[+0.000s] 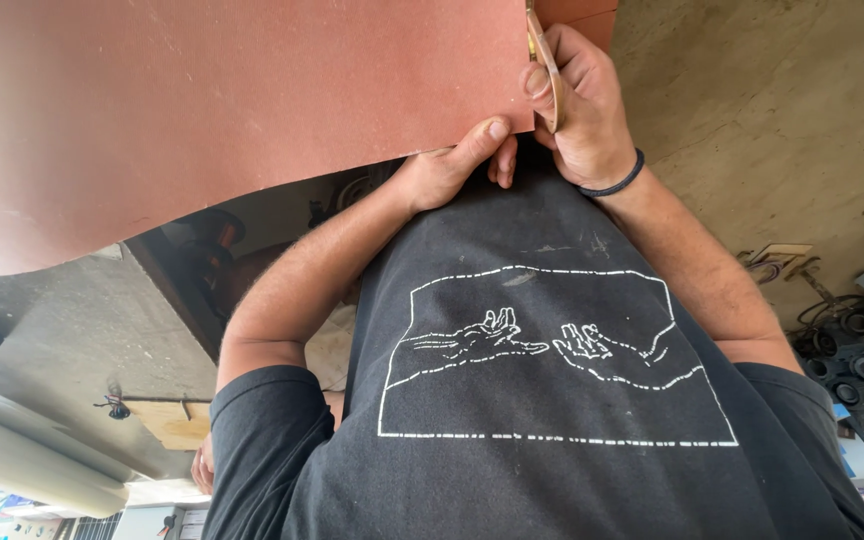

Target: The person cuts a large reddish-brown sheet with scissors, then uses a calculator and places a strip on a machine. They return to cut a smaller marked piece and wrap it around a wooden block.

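Observation:
A large reddish-brown sheet fills the upper left of the head view, held up in front of my black T-shirt. My left hand pinches the sheet's lower edge, thumb on the near face. To its right, at the sheet's right edge, my right hand is closed around a pair of scissors with tan handles. A black band sits on that wrist. The scissor blades are hidden behind the sheet and hand.
Bare concrete floor lies at the right. Several black round parts and cables sit at the far right edge. A wooden board and a pale grey roll are at the lower left.

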